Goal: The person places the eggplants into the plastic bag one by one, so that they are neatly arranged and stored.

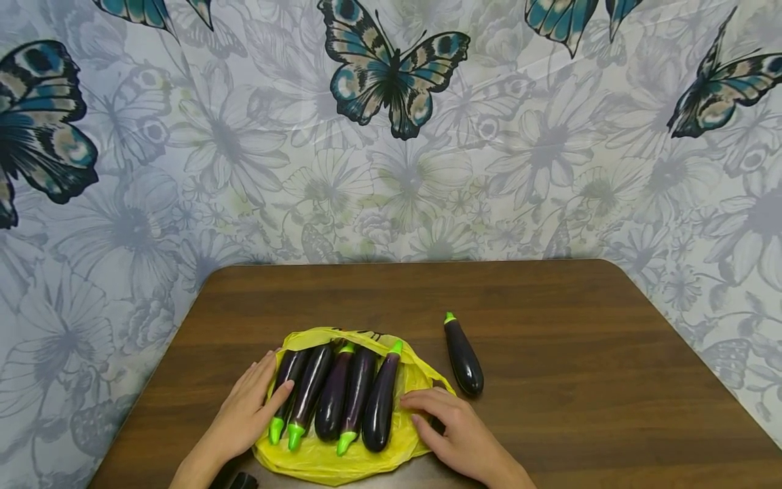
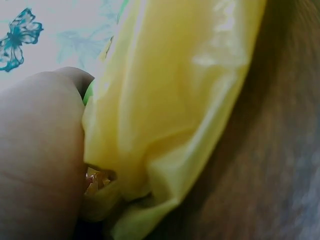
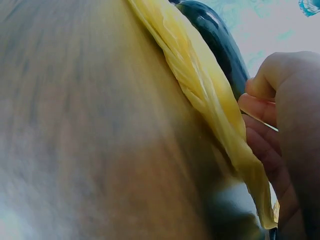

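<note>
A yellow plastic bag lies on the table with several dark purple eggplants in a row on it, their upper ends close under its far edge. Their stem caps are bright green, some toward the near side, others toward the far side. My left hand rests along the bag's left side, fingers straight, thumb over the leftmost eggplant. At the right side, my right hand touches the bag with loosely bent fingers, thumb apart from the index finger. Yellow plastic fills much of the left wrist view.
A single eggplant lies on the brown wooden table, right of the bag, green cap pointing away. A small black object shows at the bottom edge near my left wrist. Behind the table hangs a butterfly-and-flower patterned cloth.
</note>
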Tool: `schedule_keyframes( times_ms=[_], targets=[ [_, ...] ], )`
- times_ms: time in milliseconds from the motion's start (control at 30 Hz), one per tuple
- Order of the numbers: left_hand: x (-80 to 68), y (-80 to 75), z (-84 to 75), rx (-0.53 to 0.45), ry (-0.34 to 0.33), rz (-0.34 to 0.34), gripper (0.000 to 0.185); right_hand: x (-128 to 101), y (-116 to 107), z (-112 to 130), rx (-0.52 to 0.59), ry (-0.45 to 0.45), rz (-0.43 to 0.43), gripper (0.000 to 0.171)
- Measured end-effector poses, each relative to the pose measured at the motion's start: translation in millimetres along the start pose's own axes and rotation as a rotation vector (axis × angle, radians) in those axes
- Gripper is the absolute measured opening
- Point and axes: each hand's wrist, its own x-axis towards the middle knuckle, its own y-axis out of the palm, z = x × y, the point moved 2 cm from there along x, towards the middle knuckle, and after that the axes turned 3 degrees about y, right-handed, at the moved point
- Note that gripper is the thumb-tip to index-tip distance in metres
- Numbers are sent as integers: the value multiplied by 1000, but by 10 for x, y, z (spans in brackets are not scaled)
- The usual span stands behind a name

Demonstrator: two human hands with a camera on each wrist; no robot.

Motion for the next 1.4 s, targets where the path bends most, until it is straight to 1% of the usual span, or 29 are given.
schedule_keyframes(
  times_ms=[200,400,767,1167,1333,1400],
  targets=[
    [-9,3,7,-7,-2,0,75,7,-12,14,29,-19,-41,29],
    [-12,0,3,-3,3,-6,75,9,-27,24,18,-14,-90,30],
    [-12,-8,5,-7,-12,7,77,12,-54,18,3,7,-191,30],
    [-21,-13,3,-13,-13,6,77,17,-81,7,-22,50,-236,29],
    [-21,-15,-3,-22,-18,12,78,14,-93,-5,-20,63,-275,30],
    [-18,-16,-5,-25,-23,18,78,17,-100,-12,-22,54,-301,31]
  ],
)
